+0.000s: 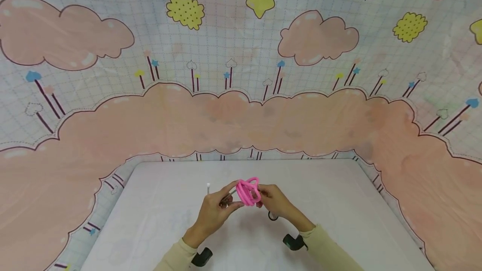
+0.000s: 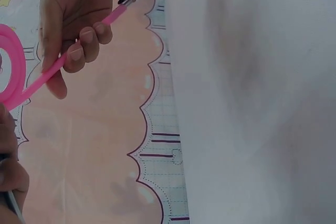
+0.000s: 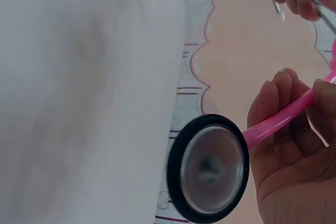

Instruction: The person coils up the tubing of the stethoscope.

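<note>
Soft light casts faint, blurred shadows [image 2: 239, 40] on the table [image 1: 150, 221] (wrist views dimmer).

- The coiled tubing [image 1: 242, 198] of the stethoscope is between the left hand [image 1: 212, 214] and the right hand [image 1: 278, 201], above the table [image 1: 150, 225].
- The ear tubes [image 1: 230, 195] run leftward from the coil into the left hand; one eartip [image 1: 208, 185] juts out just beyond its knuckles.
- The tubing passes through the right hand to the chest piece [image 3: 212, 169], which hangs on that hand's near side.
- A cloth [image 1: 241, 124] spreads behind the table and along both sides.
</note>
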Demonstrator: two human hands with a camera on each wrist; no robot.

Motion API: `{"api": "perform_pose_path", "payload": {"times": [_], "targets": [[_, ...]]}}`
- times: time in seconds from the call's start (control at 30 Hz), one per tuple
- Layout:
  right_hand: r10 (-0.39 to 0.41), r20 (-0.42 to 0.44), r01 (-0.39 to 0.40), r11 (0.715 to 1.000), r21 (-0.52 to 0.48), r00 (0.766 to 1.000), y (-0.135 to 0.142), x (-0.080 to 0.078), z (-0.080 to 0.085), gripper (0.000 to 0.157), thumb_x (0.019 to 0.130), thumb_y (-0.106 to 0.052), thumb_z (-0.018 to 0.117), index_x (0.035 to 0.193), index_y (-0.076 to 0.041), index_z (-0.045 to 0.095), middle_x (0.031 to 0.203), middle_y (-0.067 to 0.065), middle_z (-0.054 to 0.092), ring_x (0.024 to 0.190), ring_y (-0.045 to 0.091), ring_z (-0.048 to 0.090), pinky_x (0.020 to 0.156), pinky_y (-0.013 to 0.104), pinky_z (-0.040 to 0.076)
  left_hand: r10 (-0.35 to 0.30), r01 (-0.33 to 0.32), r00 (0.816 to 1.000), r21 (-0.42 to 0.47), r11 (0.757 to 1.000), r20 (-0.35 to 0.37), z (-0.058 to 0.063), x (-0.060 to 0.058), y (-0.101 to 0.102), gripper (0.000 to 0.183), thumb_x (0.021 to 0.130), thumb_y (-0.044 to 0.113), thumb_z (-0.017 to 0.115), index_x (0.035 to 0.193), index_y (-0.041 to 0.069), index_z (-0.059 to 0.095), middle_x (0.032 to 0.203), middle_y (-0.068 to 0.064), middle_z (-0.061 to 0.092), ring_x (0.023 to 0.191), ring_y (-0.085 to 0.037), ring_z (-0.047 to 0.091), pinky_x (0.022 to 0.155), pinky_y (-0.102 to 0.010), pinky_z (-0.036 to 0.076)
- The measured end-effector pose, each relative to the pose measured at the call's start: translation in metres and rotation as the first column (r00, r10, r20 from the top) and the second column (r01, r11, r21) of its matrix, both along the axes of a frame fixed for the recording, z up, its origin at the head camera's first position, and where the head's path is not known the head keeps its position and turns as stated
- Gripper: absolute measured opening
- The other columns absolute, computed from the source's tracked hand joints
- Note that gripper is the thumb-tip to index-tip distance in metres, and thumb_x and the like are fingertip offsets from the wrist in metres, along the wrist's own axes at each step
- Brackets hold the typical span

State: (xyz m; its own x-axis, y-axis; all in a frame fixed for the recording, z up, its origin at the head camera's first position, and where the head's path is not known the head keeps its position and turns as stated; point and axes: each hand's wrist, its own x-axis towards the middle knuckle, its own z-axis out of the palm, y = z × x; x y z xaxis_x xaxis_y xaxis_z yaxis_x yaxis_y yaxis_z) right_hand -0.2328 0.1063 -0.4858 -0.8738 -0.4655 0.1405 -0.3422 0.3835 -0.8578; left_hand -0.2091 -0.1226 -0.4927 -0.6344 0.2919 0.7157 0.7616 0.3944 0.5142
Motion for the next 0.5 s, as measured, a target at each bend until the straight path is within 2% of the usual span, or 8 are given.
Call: {"api": "perform_pose_path", "payload": {"times": [0.1,0.23,0.4,0.5], "targets": [[0.002,0.011,-0.002,1.0,0.01,1.0,0.0,0.003,0.0,0.017,0.1,-0.017,0.056,0.101,-0.004,0.067,0.074,0.01,0.062,0.064,0.008,0.055,0.06,0.027,0.052,0.02,-0.02,1.0,0.022,1.0,0.018,-0.002,-0.002,-0.001,0.061,0.079,0.023,0.081,0.135,0.016,0.059,0.066,0.007,0.055,0.057,0.004,0.039,0.051,-0.009,0.034],[0.013,0.048,-0.014,1.0,0.018,0.999,0.0,0.007,-0.003,0.015,0.101,-0.017,0.056,0.102,-0.005,0.065,0.078,0.014,0.062,0.064,0.009,0.055,0.058,0.025,0.051,0.061,-0.063,0.997,0.051,0.997,0.047,-0.002,-0.004,-0.003,0.064,0.078,0.02,0.083,0.136,0.018,0.058,0.065,0.008,0.052,0.057,0.003,0.037,0.051,-0.009,0.033],[0.009,0.08,-0.011,1.0,0.024,0.997,0.002,0.01,-0.008,0.024,0.101,-0.018,0.054,0.118,-0.004,0.064,0.087,0.022,0.062,0.066,0.008,0.056,0.058,0.02,0.047,0.127,-0.129,0.991,0.058,0.99,0.035,-0.001,-0.006,-0.007,0.067,0.075,0.017,0.085,0.137,0.017,0.058,0.063,0.008,0.048,0.057,0.002,0.036,0.052,-0.011,0.032],[0.007,0.082,-0.01,0.999,0.039,0.997,0.004,0.011,-0.011,0.029,0.102,-0.021,0.053,0.124,-0.005,0.063,0.088,0.021,0.063,0.066,0.006,0.056,0.058,0.019,0.047,0.161,-0.162,0.987,0.048,0.986,0.02,-0.002,-0.007,-0.008,0.069,0.073,0.017,0.086,0.136,0.017,0.059,0.062,0.009,0.047,0.057,0.002,0.036,0.051,-0.012,0.033]]}}
